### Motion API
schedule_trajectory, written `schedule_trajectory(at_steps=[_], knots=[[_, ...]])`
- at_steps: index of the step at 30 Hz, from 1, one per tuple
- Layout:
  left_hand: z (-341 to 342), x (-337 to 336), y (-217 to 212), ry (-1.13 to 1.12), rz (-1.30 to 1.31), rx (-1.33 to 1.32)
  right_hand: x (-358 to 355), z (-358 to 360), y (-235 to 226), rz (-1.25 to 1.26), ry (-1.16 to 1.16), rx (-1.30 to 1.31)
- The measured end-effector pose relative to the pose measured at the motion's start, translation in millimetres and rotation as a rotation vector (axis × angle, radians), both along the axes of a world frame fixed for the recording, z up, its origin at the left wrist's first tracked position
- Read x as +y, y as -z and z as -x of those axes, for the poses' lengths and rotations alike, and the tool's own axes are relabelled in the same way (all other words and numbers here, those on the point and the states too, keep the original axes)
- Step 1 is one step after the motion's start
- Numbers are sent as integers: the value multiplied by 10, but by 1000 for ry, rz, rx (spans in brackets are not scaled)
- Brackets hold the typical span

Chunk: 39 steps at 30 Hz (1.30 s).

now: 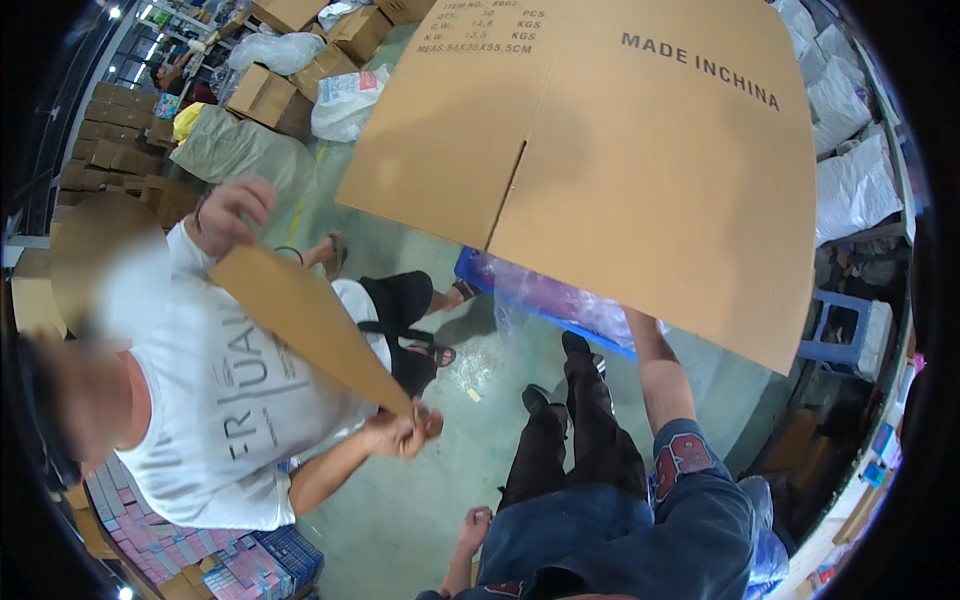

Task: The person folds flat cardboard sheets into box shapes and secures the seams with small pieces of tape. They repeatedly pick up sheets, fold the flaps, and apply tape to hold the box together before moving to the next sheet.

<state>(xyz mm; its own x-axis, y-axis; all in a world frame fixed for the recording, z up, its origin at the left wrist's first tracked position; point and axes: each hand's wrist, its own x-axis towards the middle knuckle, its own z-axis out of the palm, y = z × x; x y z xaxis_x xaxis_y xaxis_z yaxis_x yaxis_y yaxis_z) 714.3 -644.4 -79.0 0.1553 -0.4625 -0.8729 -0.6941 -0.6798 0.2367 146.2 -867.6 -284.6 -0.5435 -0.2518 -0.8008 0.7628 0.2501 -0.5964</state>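
Big brown cardboard (650,200) lies far, over the right hand's hidden fingers; can't tell their grip. Left hand (477,526) curls near, empty.

The view comes from the wearer's head, through the left one of two fisheye cameras. It faces down to the wearer's legs (612,450) at the near side and to the floor (385,530). The cardboard (660,190) looks large and close; cartons (120,135) at far left look small. Straight edges bend toward the rim.
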Motion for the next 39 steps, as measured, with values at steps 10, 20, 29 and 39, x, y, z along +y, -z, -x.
schedule_trajectory(at_steps=[10, 20, 29, 39], knots=[[1319, -1021, -412, 397, 620, 511, 775, -633, -1405, -13, -130, -118], [3216, -1752, -225, -615, 235, 959, 1065, -692, -1847, -211, -272, 200], [3394, -1403, 341, -766, 446, 736, 1327, -593, -1334, -59, -320, 125], [3656, -1526, 426, -628, 26, 625, 1272, -452, -1447, -109, -542, 146]])
